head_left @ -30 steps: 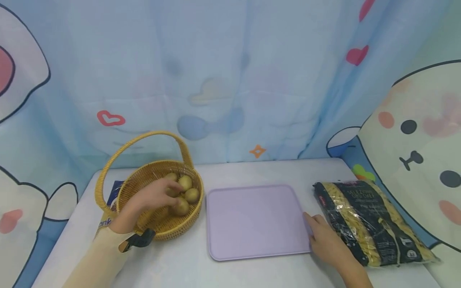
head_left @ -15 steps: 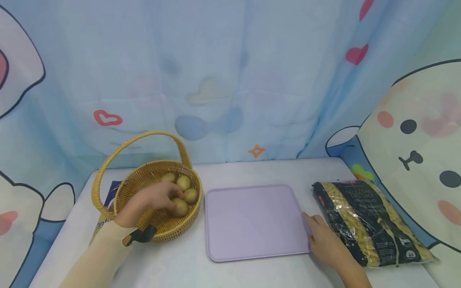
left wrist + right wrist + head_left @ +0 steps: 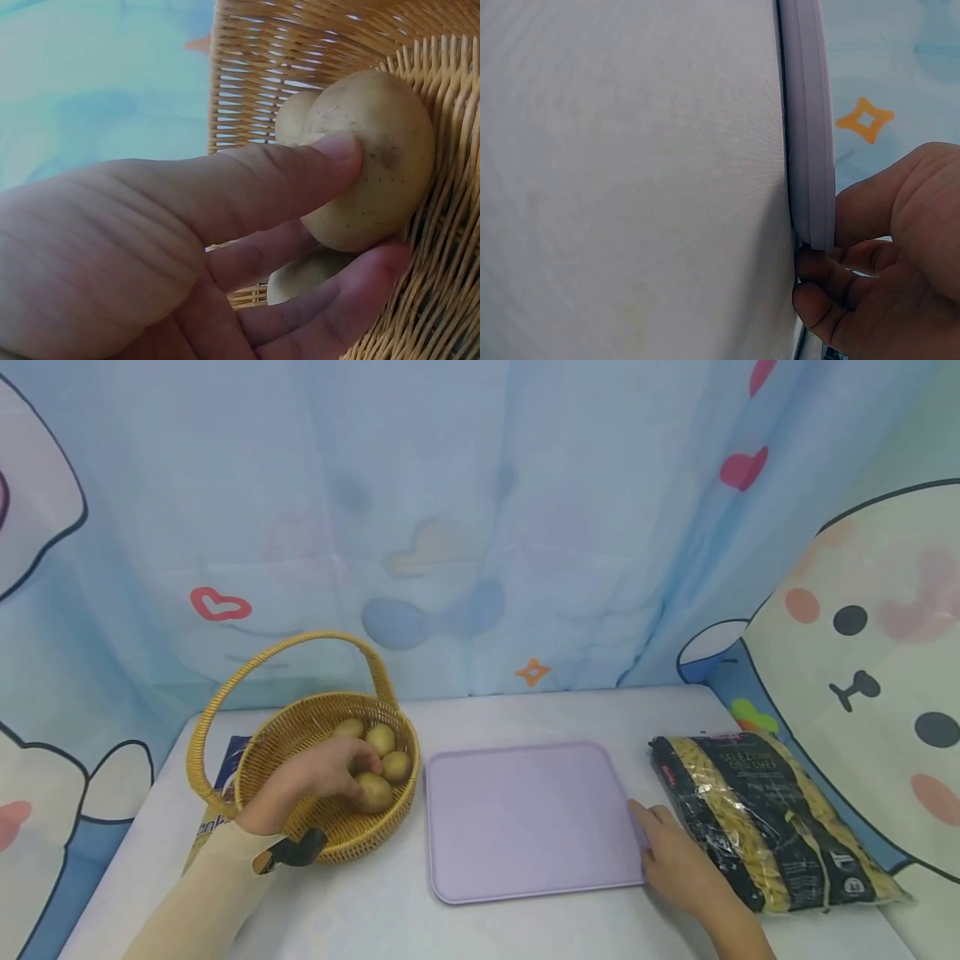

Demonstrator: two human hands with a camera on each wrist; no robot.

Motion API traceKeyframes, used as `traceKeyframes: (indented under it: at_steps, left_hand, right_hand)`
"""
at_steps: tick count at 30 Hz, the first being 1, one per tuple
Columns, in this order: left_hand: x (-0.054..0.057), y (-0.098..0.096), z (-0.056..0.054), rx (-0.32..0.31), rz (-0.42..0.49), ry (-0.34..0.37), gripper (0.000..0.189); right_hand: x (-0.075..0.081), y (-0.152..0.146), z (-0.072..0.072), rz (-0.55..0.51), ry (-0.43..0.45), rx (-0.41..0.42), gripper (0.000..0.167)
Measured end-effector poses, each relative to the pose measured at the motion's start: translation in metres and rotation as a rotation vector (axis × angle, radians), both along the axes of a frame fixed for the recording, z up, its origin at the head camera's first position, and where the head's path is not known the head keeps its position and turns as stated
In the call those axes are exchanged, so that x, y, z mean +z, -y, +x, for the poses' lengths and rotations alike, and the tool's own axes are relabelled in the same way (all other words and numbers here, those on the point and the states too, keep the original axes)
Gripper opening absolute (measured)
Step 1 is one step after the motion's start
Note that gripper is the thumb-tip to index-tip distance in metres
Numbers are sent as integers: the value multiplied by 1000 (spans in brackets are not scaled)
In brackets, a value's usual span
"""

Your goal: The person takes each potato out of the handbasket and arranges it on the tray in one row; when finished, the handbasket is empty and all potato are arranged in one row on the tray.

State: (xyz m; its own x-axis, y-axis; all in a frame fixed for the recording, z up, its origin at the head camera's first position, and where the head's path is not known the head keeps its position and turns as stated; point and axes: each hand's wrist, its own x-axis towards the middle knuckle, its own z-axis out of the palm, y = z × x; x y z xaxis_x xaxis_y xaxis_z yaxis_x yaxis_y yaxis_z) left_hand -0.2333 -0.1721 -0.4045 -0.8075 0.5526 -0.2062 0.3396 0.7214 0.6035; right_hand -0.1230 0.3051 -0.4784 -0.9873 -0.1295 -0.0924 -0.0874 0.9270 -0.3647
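In the head view my left hand (image 3: pixel 326 770) reaches into a round wicker basket (image 3: pixel 360 843) holding several potatoes. Up close in the left wrist view, the thumb lies on the side of one potato (image 3: pixel 375 180) while the fingers curl round its lower side. Other potatoes (image 3: pixel 380 740) lie beside and behind it. My right hand (image 3: pixel 675 860) grips the right edge of a flat lilac tray (image 3: pixel 532 822) on the table. From the right wrist view, its thumb is against the tray's rim (image 3: pixel 810 135) and the curled fingers are at the underside.
A dark bag of pasta (image 3: pixel 772 827) lies right of the right hand. Partly behind the basket is another printed packet (image 3: pixel 228 768). The basket's tall handle (image 3: pixel 300 647) arches over its opening, and a patterned blue curtain (image 3: pixel 450 527) hangs behind the white table (image 3: pixel 360 910).
My left hand's fingers have come in closer round the front potato inside the basket. The right hand and the tray stay where they were; the head view has shifted slightly.
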Motion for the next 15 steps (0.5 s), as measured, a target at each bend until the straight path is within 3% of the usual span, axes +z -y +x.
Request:
traceKeyframes:
  at_steps: [6, 9, 15]
  left_hand:
    - [1, 4, 4, -18, 41, -102, 39]
    - [3, 7, 6, 20, 37, -148, 37]
    - [9, 10, 11, 115, 111, -154, 36]
  right_hand:
    - [1, 0, 1, -2, -33, 11, 60]
    - [1, 1, 1, -6, -33, 12, 60]
    - [2, 1, 2, -20, -24, 10, 59]
